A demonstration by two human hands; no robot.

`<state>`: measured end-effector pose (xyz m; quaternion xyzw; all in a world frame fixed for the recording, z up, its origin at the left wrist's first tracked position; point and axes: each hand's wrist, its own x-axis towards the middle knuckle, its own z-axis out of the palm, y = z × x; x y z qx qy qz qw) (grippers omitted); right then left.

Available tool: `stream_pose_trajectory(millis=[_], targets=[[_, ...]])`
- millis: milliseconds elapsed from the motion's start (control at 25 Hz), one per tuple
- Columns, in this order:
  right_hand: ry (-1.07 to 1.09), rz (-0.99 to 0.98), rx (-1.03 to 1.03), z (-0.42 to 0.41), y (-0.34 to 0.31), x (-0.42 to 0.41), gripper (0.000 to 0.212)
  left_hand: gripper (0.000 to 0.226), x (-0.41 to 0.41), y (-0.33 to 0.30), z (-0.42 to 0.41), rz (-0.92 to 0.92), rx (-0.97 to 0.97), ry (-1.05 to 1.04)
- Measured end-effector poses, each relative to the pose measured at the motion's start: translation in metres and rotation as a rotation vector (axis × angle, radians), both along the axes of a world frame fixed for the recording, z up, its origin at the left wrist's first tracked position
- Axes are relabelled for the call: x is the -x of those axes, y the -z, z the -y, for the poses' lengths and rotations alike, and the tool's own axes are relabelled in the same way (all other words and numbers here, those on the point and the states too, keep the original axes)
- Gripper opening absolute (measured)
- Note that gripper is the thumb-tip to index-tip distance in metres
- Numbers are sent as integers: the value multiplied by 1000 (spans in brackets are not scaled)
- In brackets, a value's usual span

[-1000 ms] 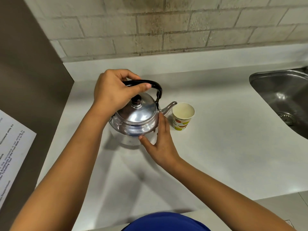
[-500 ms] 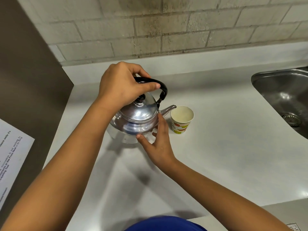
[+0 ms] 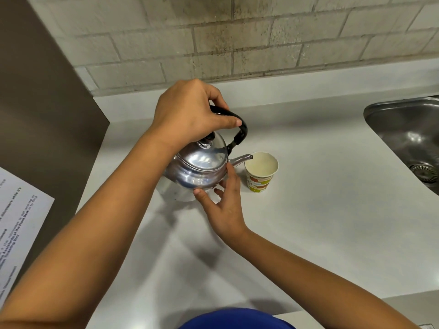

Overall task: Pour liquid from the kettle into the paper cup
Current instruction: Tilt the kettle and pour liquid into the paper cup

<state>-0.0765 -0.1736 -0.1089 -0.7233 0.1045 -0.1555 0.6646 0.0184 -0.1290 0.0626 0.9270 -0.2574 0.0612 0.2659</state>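
Countertop [image 3: 308, 222]: white surface ran beneath a pale brick wall [image 3: 261, 39]; it carried the kettle and cup.
Sink [image 3: 408, 129]: steel basin sat at the right edge, well apart from the cup.
Panel [image 3: 35, 103]: brown upright surface stood at the left, with a printed sheet [image 3: 16, 229] on it; text too blurred to read.
Kettle [image 3: 199, 167]: polished metal body was tipped toward the cup, left of it, near the counter centre.
Left hand [image 3: 190, 115]: fingers were curled tight around the black handle [image 3: 240, 129].
Right hand [image 3: 225, 210]: fingers were spread, tips pressed to the kettle's lower side.
Paper cup [image 3: 260, 172]: stood upright, just right of the kettle; pale inside, whether liquid was present could not be told.
Spout [image 3: 242, 159]: tip reached the cup's rim; no stream was visible.
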Motion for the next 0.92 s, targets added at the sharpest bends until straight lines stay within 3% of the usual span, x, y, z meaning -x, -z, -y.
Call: stream_pose_trajectory(millis=[920], targets=[[7, 15, -122, -5, -8, -2, 87, 36, 0, -10, 15, 94, -136, 52]])
